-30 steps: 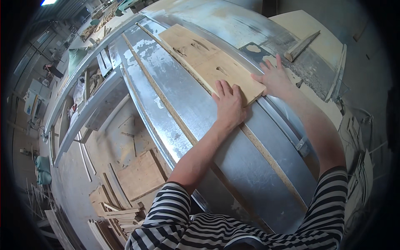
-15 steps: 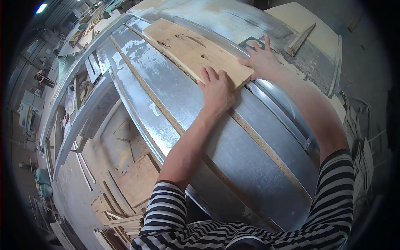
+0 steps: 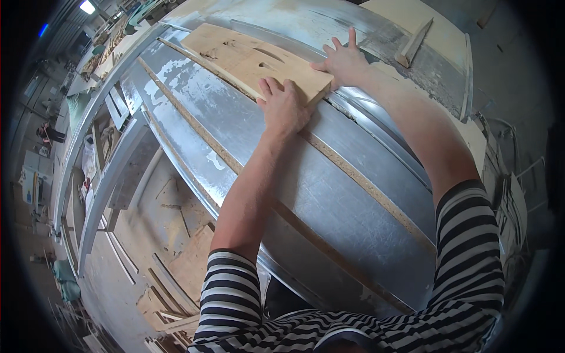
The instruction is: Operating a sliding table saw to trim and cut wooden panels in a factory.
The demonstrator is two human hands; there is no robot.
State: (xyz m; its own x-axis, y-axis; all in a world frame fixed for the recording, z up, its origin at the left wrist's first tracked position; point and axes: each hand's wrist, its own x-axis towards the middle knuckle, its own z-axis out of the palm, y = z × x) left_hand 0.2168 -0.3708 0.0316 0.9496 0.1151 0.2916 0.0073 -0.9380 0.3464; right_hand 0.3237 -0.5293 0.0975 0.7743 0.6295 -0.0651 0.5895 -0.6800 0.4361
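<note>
A thick, pale wooden board with several dark knots and slots lies on the metal-topped bench. My left hand grips the board's near end, fingertips on its top face and thumb by its left edge. At the right edge of that same end is my right hand, its fingers spread wide and its thumb at the wood. Whether the right palm presses on the board or the metal is hard to see.
Long chipboard-coloured strips run between the bench's metal sheets. A wedge-shaped wood piece lies at the far right. Curved grey frame rails stand at the left. Wood offcuts litter the floor at lower left; a distant person is beyond.
The view has shifted, so the bench, board and both hands appear further up and left. Against the board, my hands keep nearly the same places.
</note>
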